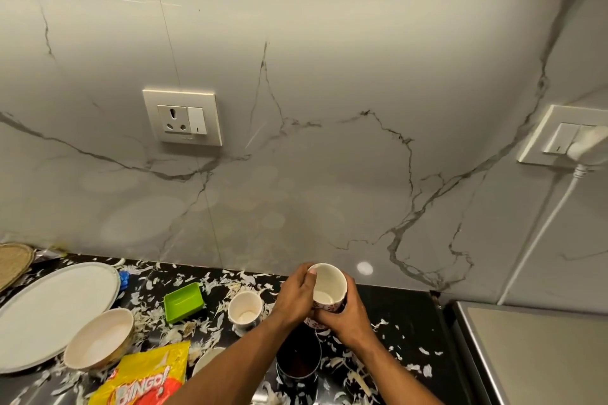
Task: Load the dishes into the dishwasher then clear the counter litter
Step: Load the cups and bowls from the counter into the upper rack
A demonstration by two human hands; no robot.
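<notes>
Grey-veined marble wall (329,92) fills most of the frame, with a cream socket plate (183,117) at the left centre and a second switch plate (559,138) at the right edge, a white plug and cord (539,227) hanging from it. Along the bottom runs my black counter (408,312), strewn with pale peelings (148,319). Just below centre I hold a white cup (329,286) tilted, its mouth toward me; my left hand (296,297) curls round its rim side and my right hand (345,312) wraps its patterned base, so both grips are closed on it. Just left of it a second cup (245,309) stands upright on the counter, near a green square dish (184,301). At the lower left lie a large white plate (56,309) and a bowl (98,339) touching its edge, with a yellow Bingo packet (144,378) beside the bowl. A dark tumbler (297,362) stands under my wrists. A steel surface (543,348) occupies the lower right corner.
</notes>
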